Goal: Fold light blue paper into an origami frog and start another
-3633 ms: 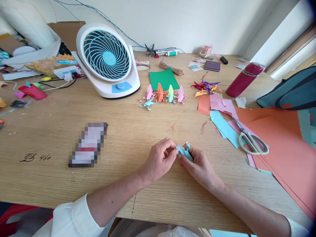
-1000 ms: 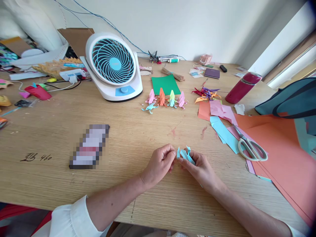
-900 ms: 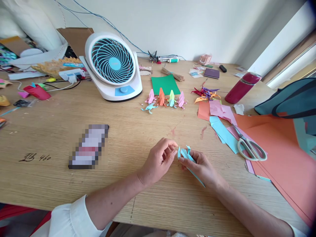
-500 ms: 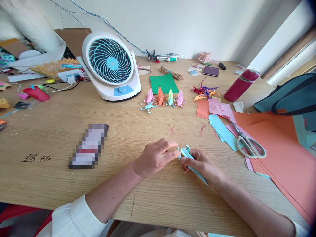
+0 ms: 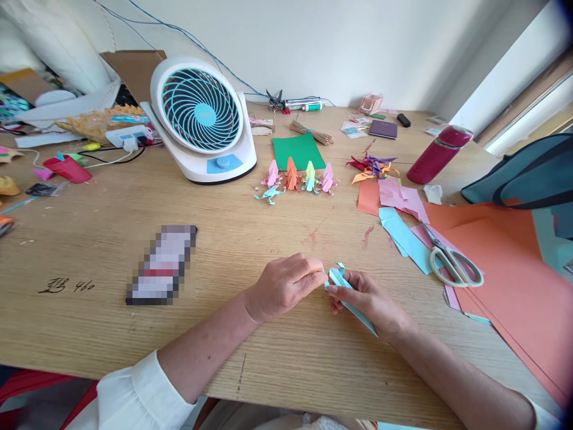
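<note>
A small light blue folded paper figure (image 5: 336, 278) is held just above the wooden table (image 5: 89, 251) near its front edge. My right hand (image 5: 369, 301) grips the figure from the right, fingers curled round it, and a thin blue point sticks out below the palm. My left hand (image 5: 284, 285) pinches the figure's left tip between thumb and forefinger. Both hands meet at the paper.
Finished paper frogs (image 5: 298, 178) stand in a row before a green sheet (image 5: 298, 151). A white and blue desk fan (image 5: 201, 119) is at back left, a phone (image 5: 160, 264) to the left. Scissors (image 5: 452, 263) lie on coloured paper sheets (image 5: 501, 257); a red bottle (image 5: 436, 155) lies behind.
My left fingers opened briefly, then closed again on the figure's left tip. The paper's long point now shows under my right hand. The view shifted slightly.
</note>
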Available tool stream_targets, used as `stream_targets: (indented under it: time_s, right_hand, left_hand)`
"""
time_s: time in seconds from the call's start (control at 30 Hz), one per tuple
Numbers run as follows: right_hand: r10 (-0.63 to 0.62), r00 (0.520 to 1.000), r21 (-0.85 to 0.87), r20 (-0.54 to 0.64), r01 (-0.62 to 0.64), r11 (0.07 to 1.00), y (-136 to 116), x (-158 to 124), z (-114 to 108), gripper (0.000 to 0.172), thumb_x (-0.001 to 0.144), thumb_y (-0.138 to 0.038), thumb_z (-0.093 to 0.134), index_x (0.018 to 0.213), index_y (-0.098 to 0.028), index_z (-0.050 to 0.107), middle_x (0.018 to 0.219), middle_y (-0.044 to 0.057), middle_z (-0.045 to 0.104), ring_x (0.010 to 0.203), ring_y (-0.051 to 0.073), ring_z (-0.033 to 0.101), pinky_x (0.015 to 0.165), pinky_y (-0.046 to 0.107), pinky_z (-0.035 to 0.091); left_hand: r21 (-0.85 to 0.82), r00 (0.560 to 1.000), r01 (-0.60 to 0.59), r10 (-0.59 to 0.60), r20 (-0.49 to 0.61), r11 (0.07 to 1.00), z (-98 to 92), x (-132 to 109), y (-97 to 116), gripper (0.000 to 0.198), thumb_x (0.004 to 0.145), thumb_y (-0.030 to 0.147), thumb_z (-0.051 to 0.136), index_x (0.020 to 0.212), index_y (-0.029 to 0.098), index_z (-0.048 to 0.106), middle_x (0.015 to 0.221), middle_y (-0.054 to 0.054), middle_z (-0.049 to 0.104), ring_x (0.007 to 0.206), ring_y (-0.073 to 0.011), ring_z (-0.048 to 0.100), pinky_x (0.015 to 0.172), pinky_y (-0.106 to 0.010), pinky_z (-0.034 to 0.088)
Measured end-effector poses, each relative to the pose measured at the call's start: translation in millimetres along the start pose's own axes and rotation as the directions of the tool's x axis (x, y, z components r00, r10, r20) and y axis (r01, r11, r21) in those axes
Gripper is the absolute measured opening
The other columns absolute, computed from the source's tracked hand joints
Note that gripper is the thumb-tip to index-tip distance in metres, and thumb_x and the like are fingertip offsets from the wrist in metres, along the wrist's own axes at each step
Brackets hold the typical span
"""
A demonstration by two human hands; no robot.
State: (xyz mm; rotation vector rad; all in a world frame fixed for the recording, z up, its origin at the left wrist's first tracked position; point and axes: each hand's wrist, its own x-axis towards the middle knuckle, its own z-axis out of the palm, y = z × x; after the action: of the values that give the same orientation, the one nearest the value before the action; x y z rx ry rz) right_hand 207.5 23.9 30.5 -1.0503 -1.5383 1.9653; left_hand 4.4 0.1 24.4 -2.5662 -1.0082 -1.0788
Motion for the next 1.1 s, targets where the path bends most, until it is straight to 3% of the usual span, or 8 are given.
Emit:
stream_targets:
  time_s: [0.27,0.47,0.7,0.87,1.1]
  right_hand:
    - [-0.027,1.0,-0.086,-0.016,0.025,0.996,4.3,-0.9,-1.7,0.039,0.079,-0.052,0.068,0.067,-0.019,0.052,0.062,-0.001,0.054,0.061,0.014,0.052,0.064,0.028,0.043]
    - [-0.101,0.987,-0.262,-0.122,0.066,0.963,10.6,-2.1,1.0,0.035,0.085,-0.047,0.064,0.07,-0.019,0.051,0.063,-0.002,0.054,0.06,0.012,0.046,0.059,0.026,0.036]
    - [-0.235,0.944,-0.424,-0.23,0.12,0.898,15.1,-1.9,6.6,0.033,0.087,-0.043,0.062,0.069,-0.02,0.046,0.062,-0.004,0.045,0.058,0.011,0.038,0.055,0.025,0.031]
    - [-0.306,0.922,-0.487,-0.236,0.16,0.859,18.1,-0.6,9.3,0.03,0.088,-0.037,0.061,0.07,-0.021,0.043,0.064,-0.004,0.041,0.06,0.011,0.037,0.055,0.025,0.029]
    - [-0.362,0.905,-0.564,-0.225,0.182,0.805,14.2,-0.2,13.7,0.029,0.088,-0.032,0.059,0.068,-0.021,0.043,0.066,-0.003,0.042,0.06,0.012,0.038,0.056,0.025,0.03]
  left_hand:
    - [-0.037,0.995,0.099,-0.097,0.036,0.994,0.3,1.2,5.3,0.016,0.098,0.017,0.047,0.099,0.02,0.063,0.092,-0.002,0.068,0.077,-0.0108,0.063,0.073,-0.022,0.049]
    - [-0.299,0.962,0.274,-0.259,0.089,0.914,3.3,0.4,10.1,0.015,0.095,0.01,0.048,0.099,0.018,0.061,0.093,-0.003,0.068,0.086,-0.0112,0.065,0.077,-0.021,0.051]
    - [-0.449,0.91,0.409,-0.394,0.132,0.794,2.8,2.1,9.3,0.015,0.091,0.008,0.053,0.091,0.017,0.064,0.085,-0.003,0.066,0.077,-0.0107,0.061,0.07,-0.021,0.049]
    - [-0.53,0.861,0.499,-0.463,0.212,0.685,2.0,3.4,11.1,0.01,0.089,0.012,0.056,0.09,0.016,0.064,0.085,-0.004,0.065,0.076,-0.0109,0.062,0.069,-0.02,0.053]
    - [-0.469,0.785,0.613,-0.558,0.268,0.636,4.0,2.9,14.3,0.006,0.085,0.014,0.06,0.079,0.017,0.062,0.075,0.0,0.061,0.066,-0.0097,0.056,0.061,-0.02,0.048]
